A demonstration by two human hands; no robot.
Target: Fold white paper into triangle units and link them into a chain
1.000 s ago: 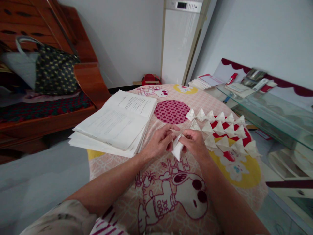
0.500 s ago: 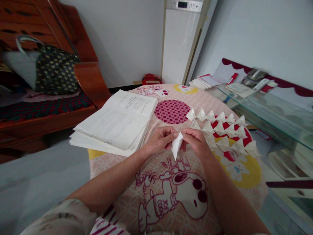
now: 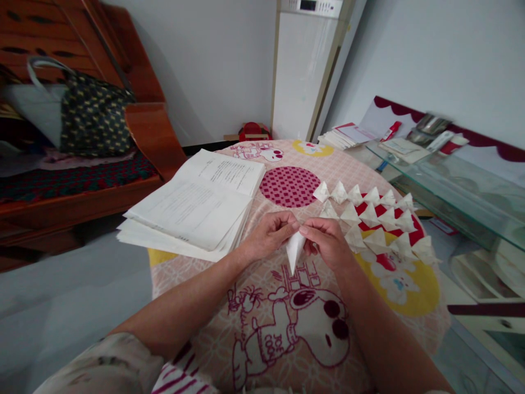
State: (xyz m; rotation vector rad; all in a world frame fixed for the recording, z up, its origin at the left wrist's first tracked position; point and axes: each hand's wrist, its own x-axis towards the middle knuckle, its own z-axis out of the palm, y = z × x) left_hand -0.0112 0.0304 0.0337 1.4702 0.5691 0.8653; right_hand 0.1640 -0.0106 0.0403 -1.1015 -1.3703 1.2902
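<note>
Between my two hands is a small folded white paper piece (image 3: 294, 253), its narrow tip pointing down toward me. My left hand (image 3: 271, 232) pinches its upper left side with thumb and fingers. On the upper right, my right hand (image 3: 326, 236) grips it too, thumb pressed near the top edge. The fingers cover the paper's upper part. To the right of my hands, several folded paper pieces (image 3: 375, 239) stand in rows on the round table's patterned cloth (image 3: 221, 312). Left of my hands lies an open book with printed pages (image 3: 192, 202).
A glass shelf (image 3: 459, 180) with a metal container, papers and a red marker borders the table's right side. A wooden bench (image 3: 147, 131) with a dark patterned bag (image 3: 96, 115) stands at the left. A tall white appliance (image 3: 303, 71) is behind the table.
My right thumb has moved across the paper's top toward my left thumb, covering more of it. The paper's tip sits slightly lower. The book and the rows of folded pieces stay in place.
</note>
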